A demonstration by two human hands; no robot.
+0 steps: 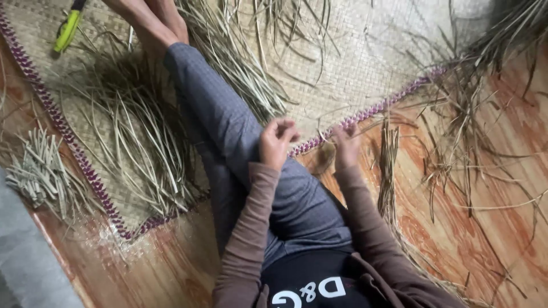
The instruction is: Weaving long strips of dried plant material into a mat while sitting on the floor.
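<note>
Dry reed strips (325, 149) between curled left hand (278, 141), right hand (345, 145).

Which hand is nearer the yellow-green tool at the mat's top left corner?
Left. The left hand is over the grey trouser leg, on the side towards the yellow-green tool. The right hand sits further right, at the mat's purple edge.

A thin dry strip (319, 138), pale tan, runs between the 2 hands at frame centre; a small brownish woven piece (326, 157) hangs just below it, over the mat's purple edge; blurred.
</note>
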